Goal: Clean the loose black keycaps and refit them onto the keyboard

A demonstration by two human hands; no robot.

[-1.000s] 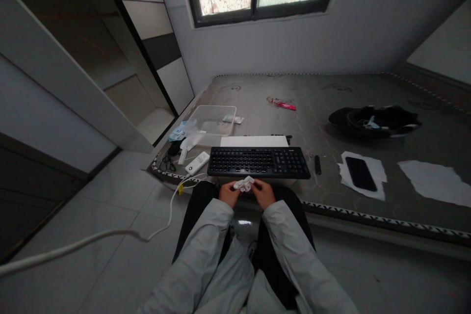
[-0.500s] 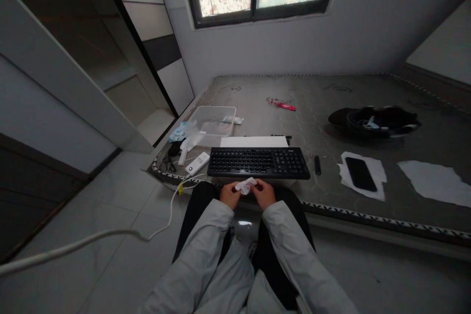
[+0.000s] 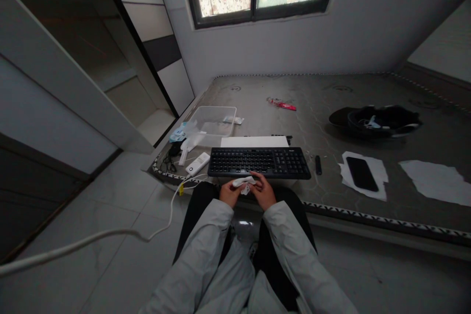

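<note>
The grey bed with black-and-white striped piping [image 3: 312, 93] bore everything else, its near edge by the seated person's knees, which put its front strip within easy reach. The long black keyboard [image 3: 259, 163] lay lengthwise along that strip, squarely before the person, perhaps for handy access. To the far right, the black brimmed cap [image 3: 353, 125] rested hollow side up, seemingly serving as a holder, since something small and pale blue sat inside. The clear plastic open-topped box [image 3: 215, 141] stood to the left, behind the clutter there. Of two torn-edged white paper sheets, the nearer [image 3: 381, 176] lay beneath the flat black phone-like slab [image 3: 361, 174], perhaps to shield it from the bed cover. Both hands met above the lap, just before the keyboard: the left hand [image 3: 230, 194] pinched one end of the crumpled white tissue-like piece [image 3: 243, 182] while the right hand [image 3: 264, 193] gripped the other side with its fingertips, an index finger reaching over it; this two-sided hold probably let the limp piece be turned without sagging. The short black stick [image 3: 318, 165] lay just beside the keyboard's right end.
</note>
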